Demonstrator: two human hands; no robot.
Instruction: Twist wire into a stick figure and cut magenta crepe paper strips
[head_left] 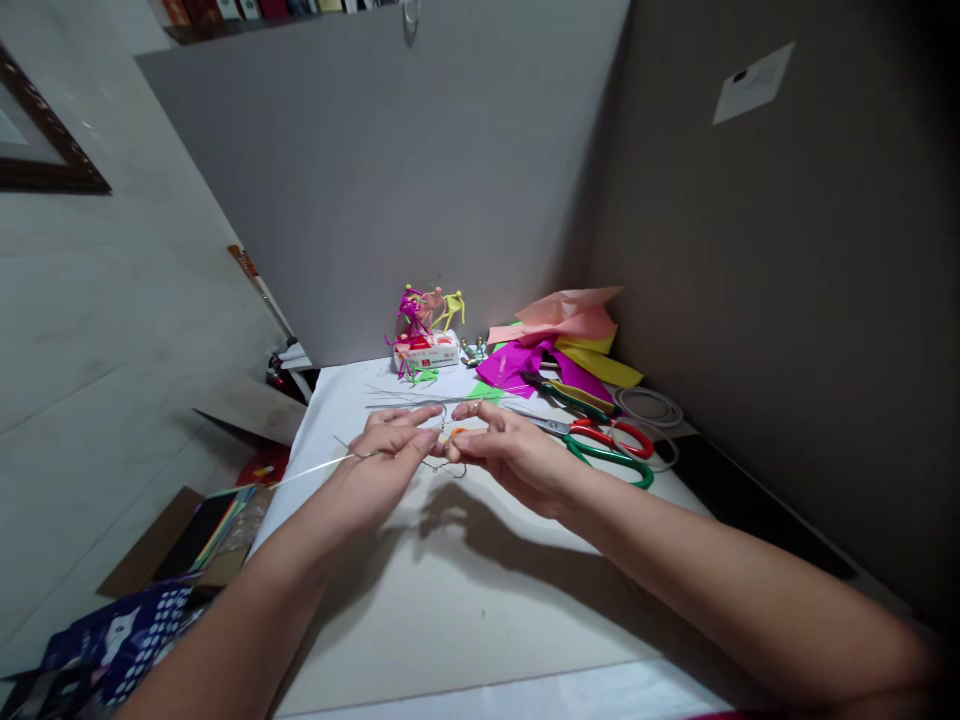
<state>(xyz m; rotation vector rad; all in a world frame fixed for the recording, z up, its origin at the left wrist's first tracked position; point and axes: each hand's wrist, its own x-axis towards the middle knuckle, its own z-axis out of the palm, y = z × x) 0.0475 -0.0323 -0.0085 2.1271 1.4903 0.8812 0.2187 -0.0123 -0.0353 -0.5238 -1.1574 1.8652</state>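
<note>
Above the table, my left hand (390, 445) pinches a bent, twisted thin wire (459, 472), with a straight, shiny end (319, 468) running out to the left. Close against it, my right hand (506, 440) is closed, thumb and fingers pinched on a small orange piece (456, 433) at the wire. What exactly the orange piece is stays too small to tell. Parts of the wire are hidden by my fingers. Just behind my hands lie several straight grey wires (390, 405).
Small coloured wire figures (424, 310) stand on and around a white box (442, 352) at the back. Crumpled paper sheets (562, 325), pliers (574, 397), red-and-green-handled scissors (611, 450) and wire coils (652, 408) lie right. Grey panels enclose the table (450, 620).
</note>
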